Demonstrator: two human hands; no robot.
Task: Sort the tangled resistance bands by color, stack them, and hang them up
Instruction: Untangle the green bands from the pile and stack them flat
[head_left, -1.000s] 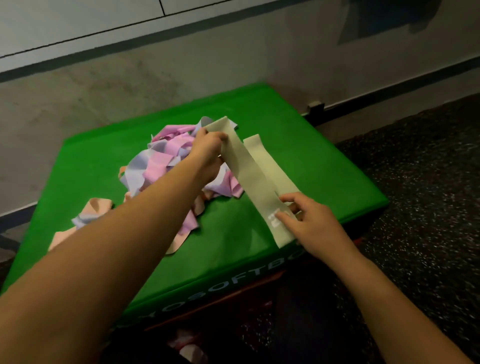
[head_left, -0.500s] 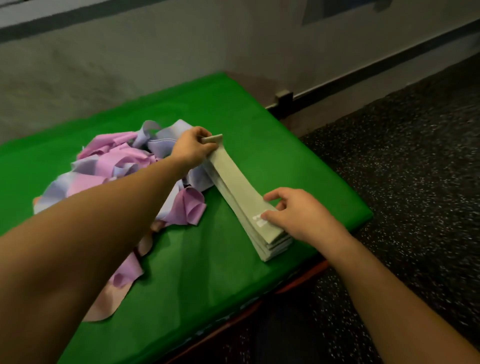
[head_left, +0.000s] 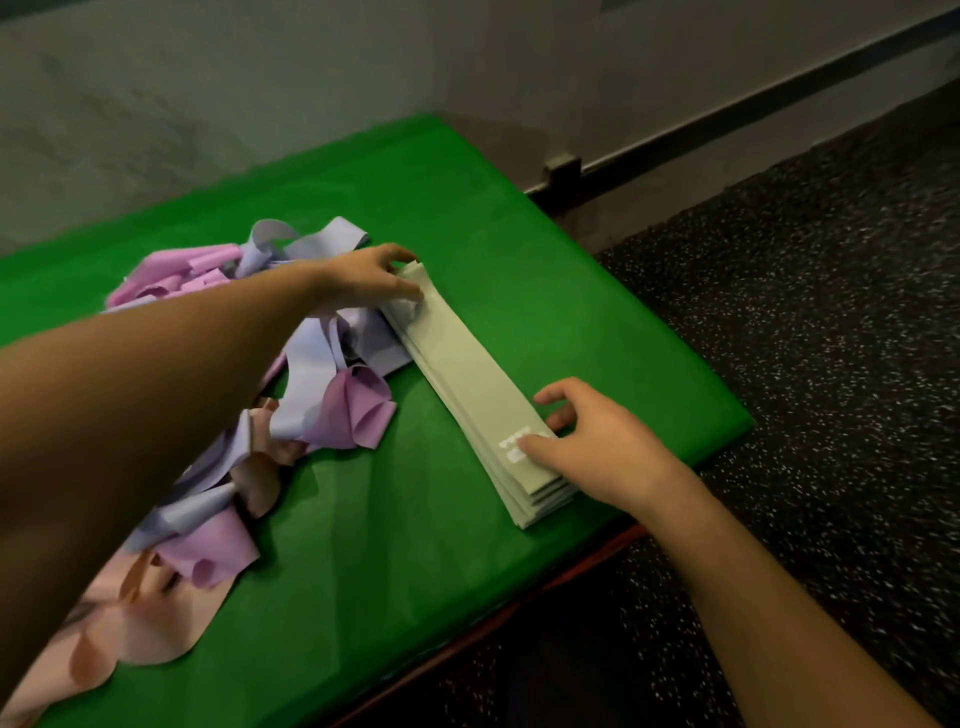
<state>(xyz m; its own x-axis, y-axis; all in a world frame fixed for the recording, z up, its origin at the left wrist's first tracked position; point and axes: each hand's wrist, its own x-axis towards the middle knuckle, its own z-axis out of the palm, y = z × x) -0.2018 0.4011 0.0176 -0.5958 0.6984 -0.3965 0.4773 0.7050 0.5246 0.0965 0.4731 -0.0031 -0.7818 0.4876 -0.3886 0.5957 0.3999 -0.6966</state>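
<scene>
I'm squaring up the grey-green stack (head_left: 470, 384), lying flat between my two hands. My left hand (head_left: 363, 278) is pinching its far end, thumb on top; my right hand (head_left: 597, 441) is pressing relaxed fingers on the near end, holding nothing. These bands look light, floppy and a bit grippy, so I'm reckoning on lifting by both ends together. The tangled pile (head_left: 291, 374) is crowding just beside my left wrist; the green box (head_left: 545, 280) is offering open room beyond my right fingers, its edge near my palm.
</scene>
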